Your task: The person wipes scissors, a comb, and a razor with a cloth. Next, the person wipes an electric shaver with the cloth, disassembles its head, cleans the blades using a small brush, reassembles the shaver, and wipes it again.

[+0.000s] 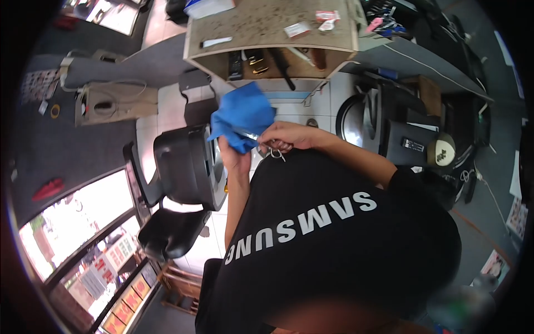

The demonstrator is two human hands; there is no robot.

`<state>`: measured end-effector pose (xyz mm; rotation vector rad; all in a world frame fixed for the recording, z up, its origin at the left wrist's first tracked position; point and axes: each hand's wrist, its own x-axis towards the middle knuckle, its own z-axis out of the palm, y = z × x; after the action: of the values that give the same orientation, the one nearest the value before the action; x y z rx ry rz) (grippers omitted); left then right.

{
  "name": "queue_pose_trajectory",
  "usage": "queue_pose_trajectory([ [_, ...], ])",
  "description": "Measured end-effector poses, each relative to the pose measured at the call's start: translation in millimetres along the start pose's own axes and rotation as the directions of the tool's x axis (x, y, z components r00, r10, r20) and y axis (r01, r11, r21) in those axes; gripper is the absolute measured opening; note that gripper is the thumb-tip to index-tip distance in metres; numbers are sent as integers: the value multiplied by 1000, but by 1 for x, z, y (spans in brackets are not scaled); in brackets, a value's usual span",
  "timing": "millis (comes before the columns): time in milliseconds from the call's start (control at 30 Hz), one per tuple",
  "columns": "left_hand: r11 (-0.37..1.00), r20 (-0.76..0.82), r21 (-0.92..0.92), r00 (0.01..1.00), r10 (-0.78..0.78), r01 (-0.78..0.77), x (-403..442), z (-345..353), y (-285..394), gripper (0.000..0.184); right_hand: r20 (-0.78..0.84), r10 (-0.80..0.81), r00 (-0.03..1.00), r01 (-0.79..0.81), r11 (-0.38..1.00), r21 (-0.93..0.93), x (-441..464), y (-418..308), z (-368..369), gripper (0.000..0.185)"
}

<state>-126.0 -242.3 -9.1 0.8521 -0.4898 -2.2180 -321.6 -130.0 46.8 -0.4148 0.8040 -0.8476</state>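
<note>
Gripped in the right hand (285,137), metal scissors (250,135) lie with their blades against a blue cloth (245,108) (a ring of the handle shows beneath the hand). The left hand (236,158) holds that cloth by its near edge, partly covered by its folds. Crumpled, the cloth is in front of the black shirt (334,245), between a black chair (181,167) on the left and the wooden counter (250,19) ahead.

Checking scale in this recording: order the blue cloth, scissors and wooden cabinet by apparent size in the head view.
1. Wooden cabinet
2. Blue cloth
3. Scissors, partly covered by the right hand
</note>
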Motion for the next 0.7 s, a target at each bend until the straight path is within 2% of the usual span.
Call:
queue_pose_trajectory([
  [100,997,-39,-42,997,60,-62,-4,35,29,55,69,-126,990,137,975,-176,-13,7,-8,39],
  [200,989,-122,-84,986,110,-121,1,26,45,53,-19,-291,956,273,914,-301,-49,-14,1,38],
  [233,989,-141,-75,983,117,-128,-1,26,49,52,-2,-389,921,372,884,-283,-61,-17,-3,32],
  [300,993,-99,-43,989,109,-113,0,8,47,53,-80,-398,914,363,890,-277,-111,-50,5,31],
  [333,994,-75,-26,992,102,-104,1,0,44,53,-176,-414,893,353,888,-295,-140,-63,5,28],
  [367,996,-47,-18,995,91,-92,1,-5,40,54,-233,-514,825,405,826,-391,-172,-83,13,26],
  [433,998,16,-1,998,60,-60,0,-8,28,56,-466,-718,517,424,688,-589,-219,-108,21,25],
  [467,999,29,10,999,36,-36,-1,-4,22,56,-463,-795,392,416,603,-681,-239,-111,5,28],
  [533,999,51,36,999,-10,8,-3,3,11,57,-640,-743,198,137,667,-732,-269,-137,3,27],
  [600,998,80,42,996,-43,40,4,1,-1,53,-543,-831,117,-237,508,-828,-288,-156,-12,25],
  [667,997,66,66,997,-50,45,7,2,-7,51,-522,-834,181,-561,348,-751,-304,-181,-23,22],
  [700,995,117,75,991,-66,58,5,7,-4,47,-455,-855,248,-639,209,-741,-308,-194,-29,20],
])
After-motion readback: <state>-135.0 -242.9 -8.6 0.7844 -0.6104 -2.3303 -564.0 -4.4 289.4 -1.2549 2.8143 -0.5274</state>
